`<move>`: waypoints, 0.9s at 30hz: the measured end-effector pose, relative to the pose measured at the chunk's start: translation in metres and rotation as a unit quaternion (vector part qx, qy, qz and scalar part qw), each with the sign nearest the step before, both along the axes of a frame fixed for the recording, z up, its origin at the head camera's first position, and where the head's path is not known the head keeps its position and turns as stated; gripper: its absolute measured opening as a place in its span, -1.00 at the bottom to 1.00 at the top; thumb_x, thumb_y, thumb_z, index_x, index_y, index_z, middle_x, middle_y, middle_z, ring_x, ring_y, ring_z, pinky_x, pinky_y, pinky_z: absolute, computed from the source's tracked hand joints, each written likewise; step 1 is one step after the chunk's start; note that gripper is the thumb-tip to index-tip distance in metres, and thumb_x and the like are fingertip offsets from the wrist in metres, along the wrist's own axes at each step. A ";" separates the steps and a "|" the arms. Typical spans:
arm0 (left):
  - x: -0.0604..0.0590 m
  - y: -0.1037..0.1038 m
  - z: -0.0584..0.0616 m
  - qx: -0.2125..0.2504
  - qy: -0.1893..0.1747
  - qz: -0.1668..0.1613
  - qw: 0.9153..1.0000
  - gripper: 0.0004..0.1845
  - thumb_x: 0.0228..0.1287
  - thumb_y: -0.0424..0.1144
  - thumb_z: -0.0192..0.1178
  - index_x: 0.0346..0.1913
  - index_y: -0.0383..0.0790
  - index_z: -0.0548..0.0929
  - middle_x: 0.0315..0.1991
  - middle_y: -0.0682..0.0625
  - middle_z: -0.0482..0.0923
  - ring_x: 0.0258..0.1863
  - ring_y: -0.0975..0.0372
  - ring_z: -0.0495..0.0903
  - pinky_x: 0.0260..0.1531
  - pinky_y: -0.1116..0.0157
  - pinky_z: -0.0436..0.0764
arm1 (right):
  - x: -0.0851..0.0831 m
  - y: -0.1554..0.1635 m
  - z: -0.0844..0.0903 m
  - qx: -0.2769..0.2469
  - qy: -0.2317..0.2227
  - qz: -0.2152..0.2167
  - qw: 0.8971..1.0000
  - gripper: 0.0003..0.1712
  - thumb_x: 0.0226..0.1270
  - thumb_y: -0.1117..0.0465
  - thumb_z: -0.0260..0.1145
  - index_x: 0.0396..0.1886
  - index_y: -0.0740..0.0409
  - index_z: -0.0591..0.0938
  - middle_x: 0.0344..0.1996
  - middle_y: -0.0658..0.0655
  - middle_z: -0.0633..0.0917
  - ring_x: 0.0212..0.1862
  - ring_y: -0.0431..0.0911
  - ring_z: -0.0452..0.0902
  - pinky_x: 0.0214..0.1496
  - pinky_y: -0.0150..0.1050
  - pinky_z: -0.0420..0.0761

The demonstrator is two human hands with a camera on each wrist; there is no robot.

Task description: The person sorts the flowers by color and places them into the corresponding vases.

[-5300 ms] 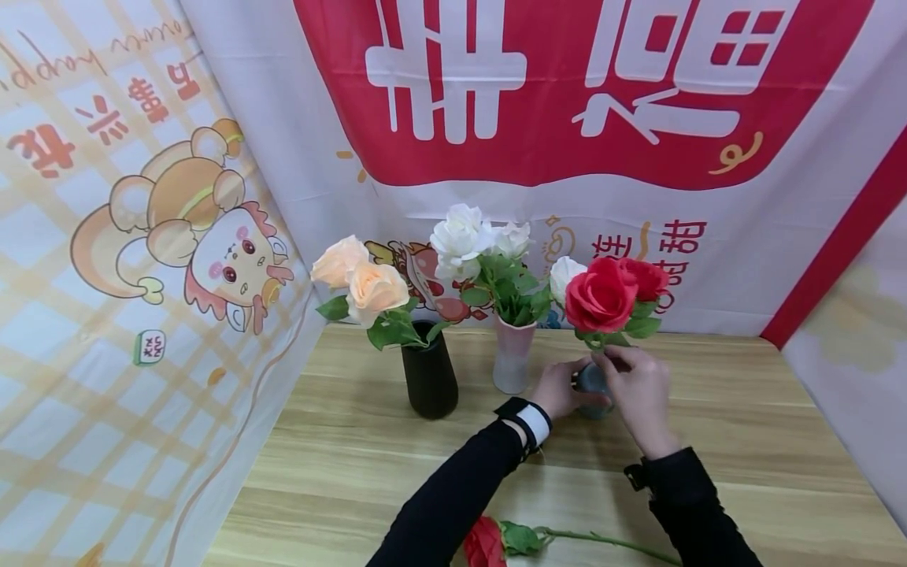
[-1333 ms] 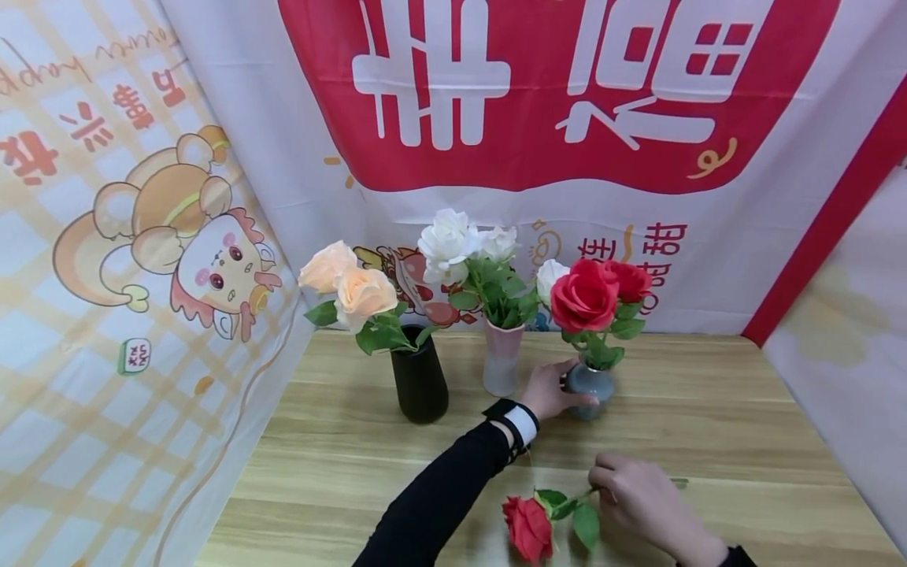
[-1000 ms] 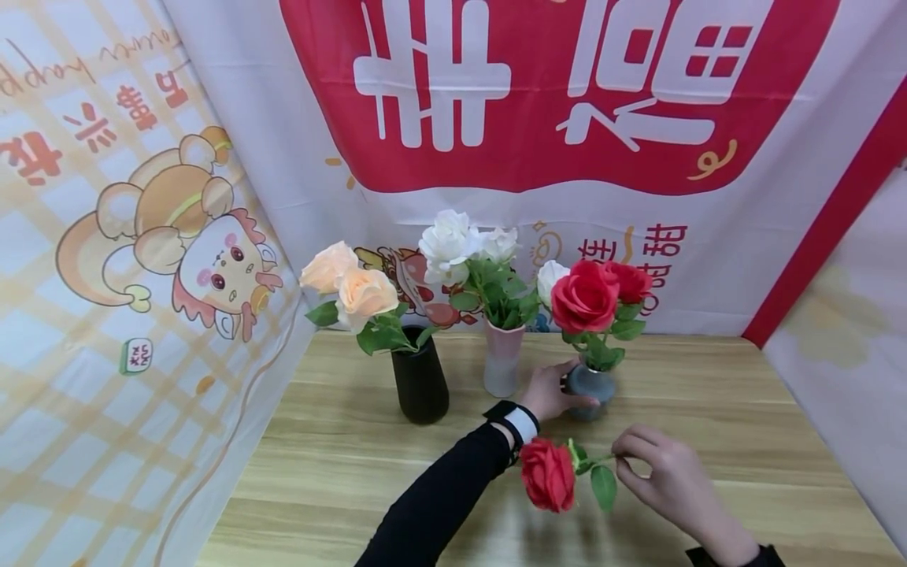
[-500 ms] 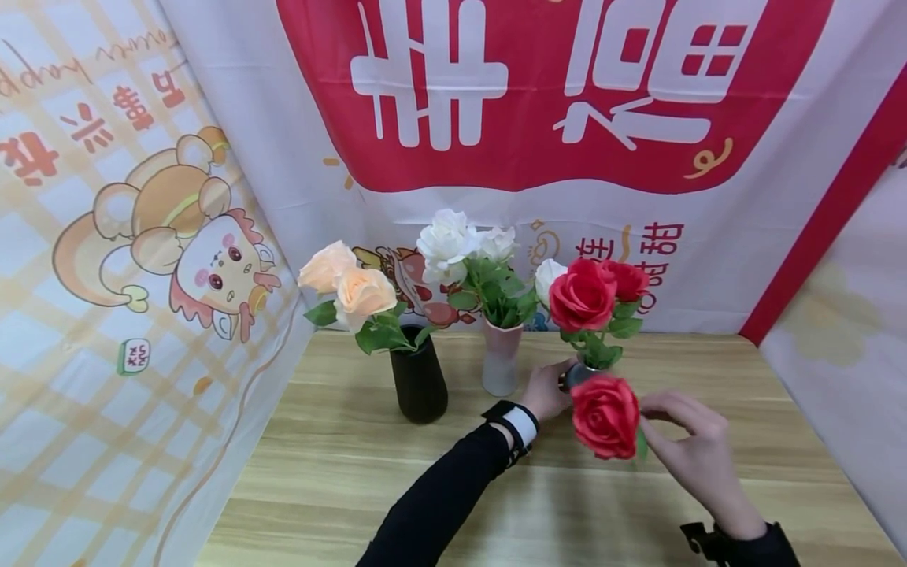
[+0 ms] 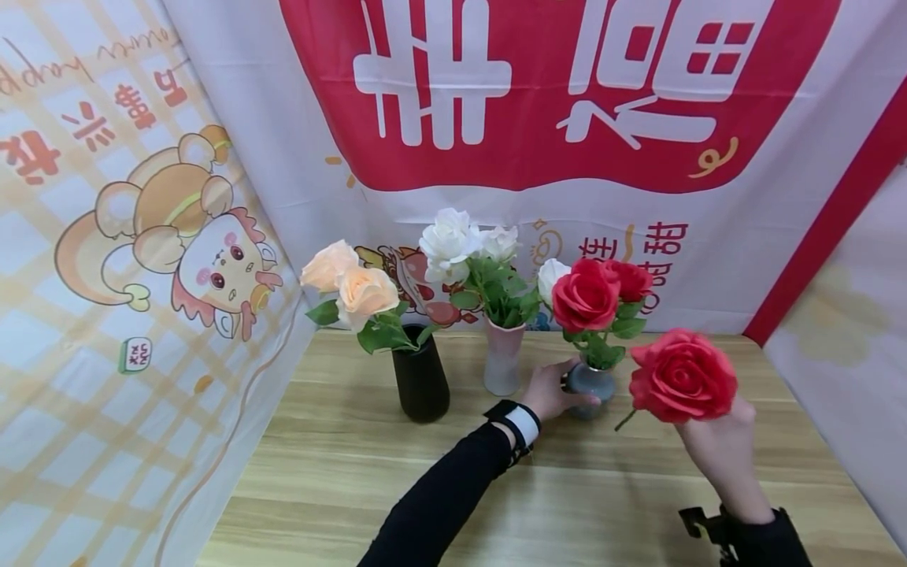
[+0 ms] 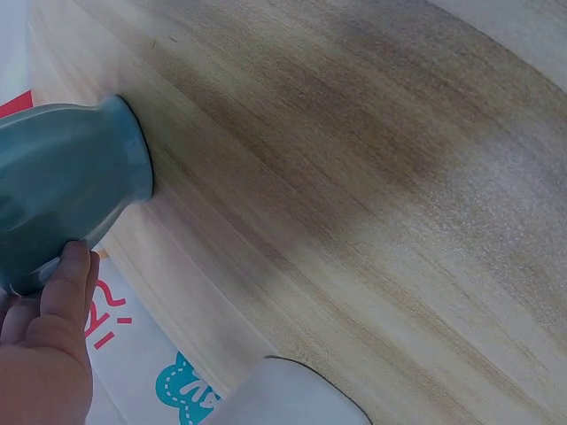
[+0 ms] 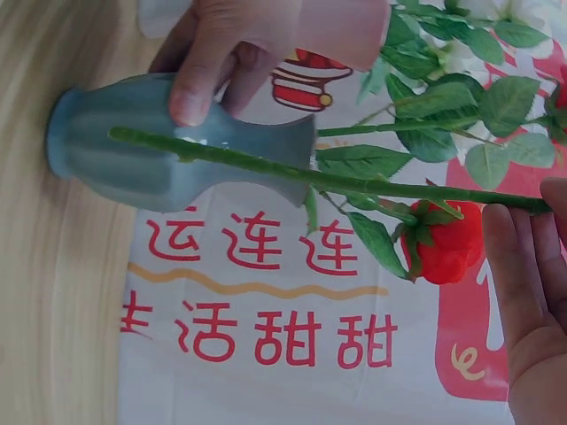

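**Rose held up beside the blue vase**

From my remote seat I saw the wooden table point(image 5: 397, 480) hemmed in by a printed banner point(image 5: 538, 102) at the back and side cloths left and right, the right cloth close to the raised hand. The front half of the tabletop lay bare, which left broad room near me. Three vases stood in a row near the back edge: a black vase point(image 5: 421, 384) with peach roses, a pink vase point(image 5: 502, 365) with white roses, and a blue-grey vase point(image 5: 586, 387) with red ones.

My left hand point(image 5: 551, 389) reached forward, sleeve stretched across the table, its fingers and thumb curled round the blue-grey vase's side; the left wrist view showed a fingertip point(image 6: 69, 276) pressed on the glaze. My right hand point(image 5: 719, 442) was raised off the table to the right of that vase, closed round the stem of a single red rose point(image 5: 683, 376), bloom uppermost. The stem point(image 7: 292, 173) ran slanting past the vase's body, its lower tip free in the air.
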State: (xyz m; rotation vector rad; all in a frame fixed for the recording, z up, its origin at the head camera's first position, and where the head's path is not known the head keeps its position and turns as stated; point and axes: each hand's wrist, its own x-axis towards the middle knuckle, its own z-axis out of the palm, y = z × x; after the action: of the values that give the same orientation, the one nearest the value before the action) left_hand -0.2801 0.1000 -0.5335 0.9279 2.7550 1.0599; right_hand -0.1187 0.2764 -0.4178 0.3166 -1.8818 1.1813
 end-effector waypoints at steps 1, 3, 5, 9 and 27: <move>0.000 0.000 0.000 0.001 0.001 0.000 1.000 -0.21 0.05 0.24 0.41 0.35 0.06 0.50 0.08 0.13 0.63 0.06 0.34 0.56 0.07 0.43 0.44 | -0.002 0.002 0.000 -0.044 -0.010 0.043 0.998 -0.57 0.06 0.62 0.34 -0.01 0.60 0.53 -0.22 -0.03 0.70 -0.25 -0.32 0.59 -0.21 -0.50 0.50; 0.000 0.000 0.000 -0.002 0.005 0.000 1.000 -0.22 0.04 0.25 0.41 0.34 0.06 0.51 0.07 0.13 0.63 0.06 0.34 0.56 0.06 0.43 0.44 | -0.007 0.006 0.002 -0.102 -0.021 0.079 0.991 -0.52 0.00 0.69 0.34 0.00 0.61 0.50 -0.22 0.08 0.71 -0.25 -0.25 0.62 -0.16 -0.47 0.54; 0.001 0.000 0.000 -0.004 0.007 0.001 1.000 -0.22 0.04 0.26 0.41 0.34 0.06 0.51 0.07 0.13 0.63 0.06 0.33 0.56 0.07 0.42 0.44 | -0.009 0.009 0.006 -0.153 -0.045 0.086 0.983 -0.51 -0.03 0.72 0.38 -0.03 0.58 0.51 -0.26 0.19 0.72 -0.26 -0.17 0.65 -0.15 -0.42 0.58; 0.002 0.000 0.002 -0.010 0.000 0.003 1.000 -0.19 0.04 0.27 0.39 0.37 0.07 0.48 0.10 0.13 0.62 0.10 0.33 0.54 0.14 0.36 0.40 | -0.011 0.009 0.014 -0.222 -0.057 0.078 0.970 -0.49 -0.04 0.73 0.40 -0.03 0.56 0.49 -0.30 0.31 0.69 -0.24 -0.07 0.68 -0.07 -0.34 0.61; 0.003 0.000 0.002 -0.003 -0.010 0.006 1.000 -0.21 0.03 0.26 0.40 0.36 0.11 0.49 0.09 0.15 0.62 0.11 0.32 0.53 0.15 0.34 0.40 | -0.016 0.004 0.032 -0.393 0.104 0.091 0.909 -0.45 0.06 0.70 0.35 0.13 0.60 0.50 -0.15 0.63 0.58 -0.24 0.20 0.66 -0.15 -0.07 0.64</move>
State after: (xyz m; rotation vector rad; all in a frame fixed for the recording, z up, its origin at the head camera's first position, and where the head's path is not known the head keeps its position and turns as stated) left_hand -0.2774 0.1002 -0.5319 0.8968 2.7500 1.0550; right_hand -0.1343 0.2807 -0.3860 0.1539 -1.0834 1.8403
